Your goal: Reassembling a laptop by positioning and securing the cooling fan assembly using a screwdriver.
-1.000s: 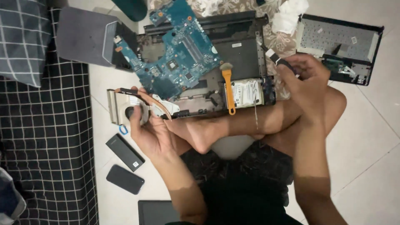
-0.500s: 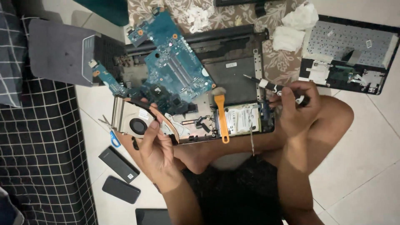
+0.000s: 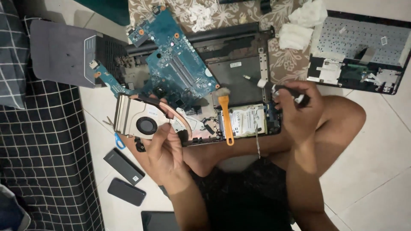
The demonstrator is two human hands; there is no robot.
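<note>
My left hand point(image 3: 166, 150) grips a laptop cooling fan with its metal fins and copper heat pipe point(image 3: 143, 122), held just above the open laptop base point(image 3: 239, 81). My right hand point(image 3: 295, 109) is closed around a small dark tool with a white tip point(image 3: 287, 92) near the right edge of the base. A blue motherboard point(image 3: 173, 64) lies tilted across the base. An orange-handled brush point(image 3: 225, 117) rests beside the silver hard drive point(image 3: 248, 120).
A keyboard panel point(image 3: 361, 53) lies at the upper right, white tissue wads point(image 3: 299, 25) beside it. A grey laptop lid point(image 3: 62, 53) sits upper left. Scissors point(image 3: 115, 137), a dark slim box point(image 3: 124, 166) and a phone point(image 3: 126, 191) lie on the tiled floor. A checked mattress point(image 3: 43, 154) is on the left.
The view has shifted down and closer. My left hand has lifted the fan assembly into fuller view. My right hand stays near the base's right edge, holding the small tool.
</note>
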